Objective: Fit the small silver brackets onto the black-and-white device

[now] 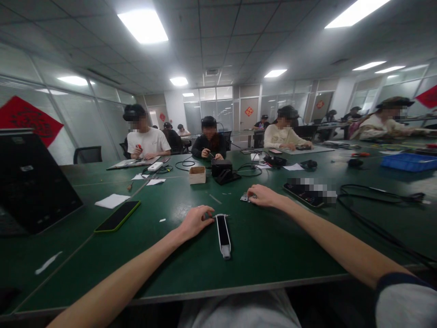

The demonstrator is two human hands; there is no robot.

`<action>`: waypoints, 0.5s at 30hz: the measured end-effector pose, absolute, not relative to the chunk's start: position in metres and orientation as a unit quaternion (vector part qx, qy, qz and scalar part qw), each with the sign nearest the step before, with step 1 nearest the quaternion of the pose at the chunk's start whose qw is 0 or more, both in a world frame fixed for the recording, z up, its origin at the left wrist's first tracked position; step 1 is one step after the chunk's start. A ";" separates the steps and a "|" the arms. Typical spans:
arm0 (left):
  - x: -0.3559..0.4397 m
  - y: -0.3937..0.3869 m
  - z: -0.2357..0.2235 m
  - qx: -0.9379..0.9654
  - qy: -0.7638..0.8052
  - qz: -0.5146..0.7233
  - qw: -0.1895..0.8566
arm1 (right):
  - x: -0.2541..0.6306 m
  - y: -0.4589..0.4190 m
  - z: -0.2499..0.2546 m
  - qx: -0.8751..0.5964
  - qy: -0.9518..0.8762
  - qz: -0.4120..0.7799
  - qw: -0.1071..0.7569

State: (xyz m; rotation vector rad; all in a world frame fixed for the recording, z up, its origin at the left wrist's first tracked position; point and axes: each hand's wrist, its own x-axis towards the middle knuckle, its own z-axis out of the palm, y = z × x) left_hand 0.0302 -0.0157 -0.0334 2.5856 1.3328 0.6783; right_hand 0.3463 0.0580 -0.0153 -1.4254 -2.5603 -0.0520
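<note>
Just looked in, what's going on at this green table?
The left hand is at the top end of a slim, pale-framed tool lying on the green table; whether it grips it is unclear. The right hand reaches farther out, its fingers at some small metal parts, too small to identify. A green-edged phone lies off to the left. Across the table, a person in black works with their hands behind a black device.

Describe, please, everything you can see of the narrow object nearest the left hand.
The narrow object lies on the green table. A black strip fills its pale frame, perhaps plastic or metal. A thin bar crosses its far end; the near end tapers. The left hand is beside the bar; contact is unclear.
</note>
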 end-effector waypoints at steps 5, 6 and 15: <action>0.031 -0.019 -0.029 0.862 0.450 0.218 0.082 | 0.347 0.059 -0.013 -0.498 -0.862 -0.023 0.090; 0.031 -0.019 -0.029 0.863 0.448 0.218 0.082 | 0.348 0.059 -0.013 -0.501 -0.861 -0.024 0.086; 0.031 -0.019 -0.030 0.863 0.449 0.216 0.083 | 0.347 0.057 -0.013 -0.488 -0.865 -0.050 0.108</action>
